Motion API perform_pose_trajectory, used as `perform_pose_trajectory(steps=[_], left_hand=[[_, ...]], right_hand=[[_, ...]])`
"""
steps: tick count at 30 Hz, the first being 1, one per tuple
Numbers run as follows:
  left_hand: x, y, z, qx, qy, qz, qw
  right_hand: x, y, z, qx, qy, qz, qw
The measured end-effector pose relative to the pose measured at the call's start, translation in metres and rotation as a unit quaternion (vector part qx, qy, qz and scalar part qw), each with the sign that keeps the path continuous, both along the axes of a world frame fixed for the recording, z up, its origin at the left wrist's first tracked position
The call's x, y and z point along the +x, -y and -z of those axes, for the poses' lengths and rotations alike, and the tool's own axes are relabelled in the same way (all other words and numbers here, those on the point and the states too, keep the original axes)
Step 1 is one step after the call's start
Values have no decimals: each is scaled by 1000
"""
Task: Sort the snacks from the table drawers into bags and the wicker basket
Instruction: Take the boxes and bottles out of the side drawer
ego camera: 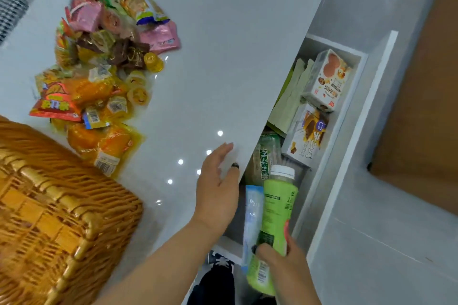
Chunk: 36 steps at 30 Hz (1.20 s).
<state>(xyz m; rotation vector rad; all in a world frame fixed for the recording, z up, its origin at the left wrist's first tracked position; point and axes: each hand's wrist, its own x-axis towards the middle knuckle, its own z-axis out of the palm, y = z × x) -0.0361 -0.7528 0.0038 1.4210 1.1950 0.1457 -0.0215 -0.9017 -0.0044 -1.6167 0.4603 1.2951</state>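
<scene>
Left of left hand (pixel 218 181), on table (pixel 223 44): wicker basket (pixel 62 218), snack pile (pixel 99 62) behind. Right of it, in open drawer (pixel 347 116): bottle (pixel 277 218), boxes (pixel 319 96) behind.

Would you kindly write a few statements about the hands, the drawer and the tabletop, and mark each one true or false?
1. The right hand grips a green bottle with a white cap. True.
2. The left hand is holding a snack packet. False: it rests open and flat at the table edge, holding nothing.
3. The drawer is open, with boxed snacks inside. True.
4. The wicker basket sits inside the drawer. False: it stands on the tabletop.
5. A pile of wrapped snacks lies on the tabletop. True.
</scene>
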Motion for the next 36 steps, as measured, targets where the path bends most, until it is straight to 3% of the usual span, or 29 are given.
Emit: perform_pose_trajectory(steps=[2,4,8,11,15,18,21,25,27,33,36], left_hand=[[-10,0,-27,-138,19,-11,990],[-19,-4,-49,-190,41,-2,981],[-23,-48,-84,-47,1,-30,998],[-21,-109,-111,59,-22,-23,998],[-23,-186,-125,149,-60,-8,987],[-23,-223,-100,117,-126,72,982],[-15,-244,-69,190,-185,219,939],[-11,-251,-45,237,-214,305,897],[-16,-252,-45,201,-208,299,909],[-38,-240,-103,163,-132,171,963],[-57,-199,-158,173,-16,113,978]], right_hand=[[15,-9,-23,30,-6,-1,1000],[27,-28,-40,64,0,-54,996],[49,-78,-60,134,43,-125,982],[56,-123,-61,171,85,-65,979],[36,-178,-46,201,207,-67,955],[13,-205,-28,203,254,-74,943],[-11,-209,-6,210,300,-112,924],[-31,-196,7,208,423,-241,848],[-40,-192,12,201,447,-281,825],[-38,-188,18,180,433,-298,832],[-33,-168,12,150,429,-297,840]])
